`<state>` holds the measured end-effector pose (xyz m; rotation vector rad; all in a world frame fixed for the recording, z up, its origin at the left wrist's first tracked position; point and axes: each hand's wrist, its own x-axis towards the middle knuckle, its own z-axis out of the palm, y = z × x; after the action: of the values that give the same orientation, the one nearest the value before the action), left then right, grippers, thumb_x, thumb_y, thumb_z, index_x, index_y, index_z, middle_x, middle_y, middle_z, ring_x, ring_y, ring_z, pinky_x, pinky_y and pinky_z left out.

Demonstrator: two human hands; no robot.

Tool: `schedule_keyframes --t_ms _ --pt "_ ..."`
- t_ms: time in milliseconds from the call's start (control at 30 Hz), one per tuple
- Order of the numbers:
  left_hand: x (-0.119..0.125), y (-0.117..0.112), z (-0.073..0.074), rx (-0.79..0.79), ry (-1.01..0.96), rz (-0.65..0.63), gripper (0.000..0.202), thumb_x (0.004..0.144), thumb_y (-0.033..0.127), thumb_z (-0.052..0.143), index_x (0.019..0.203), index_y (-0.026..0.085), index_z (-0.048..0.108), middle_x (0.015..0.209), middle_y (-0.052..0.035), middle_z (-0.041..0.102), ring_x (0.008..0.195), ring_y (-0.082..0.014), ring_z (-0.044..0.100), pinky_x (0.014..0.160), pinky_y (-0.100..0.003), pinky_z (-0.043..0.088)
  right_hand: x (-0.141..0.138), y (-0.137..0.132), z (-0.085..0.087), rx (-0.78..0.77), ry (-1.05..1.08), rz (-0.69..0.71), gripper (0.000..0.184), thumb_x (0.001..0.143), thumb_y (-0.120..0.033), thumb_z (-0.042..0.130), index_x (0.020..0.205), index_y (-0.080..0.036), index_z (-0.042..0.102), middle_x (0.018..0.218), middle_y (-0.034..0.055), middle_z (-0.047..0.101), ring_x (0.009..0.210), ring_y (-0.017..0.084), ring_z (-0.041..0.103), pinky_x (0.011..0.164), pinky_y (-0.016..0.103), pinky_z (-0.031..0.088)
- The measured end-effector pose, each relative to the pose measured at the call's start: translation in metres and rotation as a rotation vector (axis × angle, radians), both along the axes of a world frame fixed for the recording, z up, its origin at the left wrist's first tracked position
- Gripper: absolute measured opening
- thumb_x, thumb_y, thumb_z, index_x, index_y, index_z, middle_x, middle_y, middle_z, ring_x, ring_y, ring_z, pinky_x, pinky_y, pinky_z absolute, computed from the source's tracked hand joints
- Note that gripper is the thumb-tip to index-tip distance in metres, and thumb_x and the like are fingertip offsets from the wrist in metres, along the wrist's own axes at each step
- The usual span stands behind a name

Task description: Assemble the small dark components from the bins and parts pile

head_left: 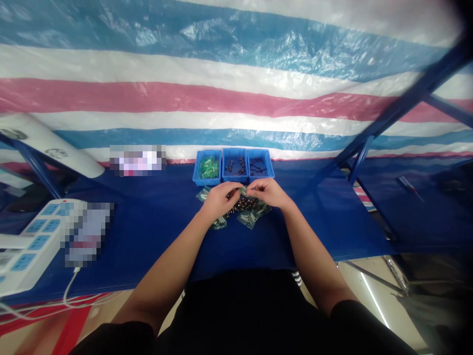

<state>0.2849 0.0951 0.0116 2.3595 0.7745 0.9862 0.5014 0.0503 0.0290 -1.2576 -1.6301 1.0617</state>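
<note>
My left hand (pixel 218 198) and my right hand (pixel 268 191) meet over a small heap of dark screws and green plastic pieces (pixel 247 206) on the blue table (pixel 155 231). Both hands have their fingers curled in a pinch around something small that I cannot make out. Clear little bags (pixel 253 216) lie under and beside the heap. Just behind the hands stand three blue bins: one with green parts (pixel 207 167), one with brown-black screws (pixel 235 165), one with dark parts (pixel 260 165).
A white power strip (pixel 35 244) with a cable sits at the left table edge. A white device (pixel 51 145) lies at the back left. A striped tarp (pixel 236 79) hangs behind. A blue metal frame (pixel 391 113) and a second table with a screwdriver (pixel 408 186) are on the right.
</note>
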Motion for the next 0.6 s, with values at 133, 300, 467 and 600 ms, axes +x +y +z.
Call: schedule_keyframes --t_ms 133,300,467,600 --pt "0.002 0.002 0.001 0.067 -0.068 0.075 0.015 0.094 0.030 0.054 0.095 0.019 0.063 0.100 -0.0086 0.060 0.084 -0.0158 0.060 0.069 -0.027 0.049 -0.002 0.000 0.003 -0.047 0.126 -0.014 0.038 0.081 -0.054 0.067 0.083 -0.016 0.072 0.061 -0.0005 0.058 0.053 0.010 0.047 0.051 0.024 0.037" --pt "0.004 -0.002 0.003 -0.057 -0.111 0.228 0.019 0.095 0.034 0.051 0.086 0.019 0.059 0.079 -0.0023 0.061 0.067 -0.0129 0.056 0.064 -0.026 0.046 -0.015 0.005 -0.006 -0.036 0.262 -0.080 0.043 0.075 -0.054 0.072 0.103 -0.021 0.071 0.084 0.0029 0.068 0.068 0.014 0.058 0.063 0.027 0.049" --pt "0.008 -0.005 -0.002 -0.243 -0.205 0.254 0.020 0.091 0.038 0.057 0.084 0.020 0.060 0.067 0.0018 0.058 0.058 -0.0111 0.054 0.056 -0.023 0.043 -0.026 0.011 -0.020 -0.029 0.279 -0.183 0.038 0.074 -0.051 0.073 0.090 -0.017 0.071 0.071 0.0005 0.064 0.060 0.012 0.053 0.059 0.026 0.045" --pt "0.012 0.001 -0.011 -0.452 -0.361 0.163 0.022 0.087 0.036 0.062 0.102 0.020 0.058 0.072 0.0011 0.063 0.062 -0.0128 0.062 0.059 -0.024 0.048 -0.028 0.012 -0.022 -0.019 0.359 -0.253 0.035 0.073 -0.049 0.075 0.084 -0.016 0.071 0.066 -0.0015 0.061 0.056 0.009 0.047 0.056 0.025 0.040"
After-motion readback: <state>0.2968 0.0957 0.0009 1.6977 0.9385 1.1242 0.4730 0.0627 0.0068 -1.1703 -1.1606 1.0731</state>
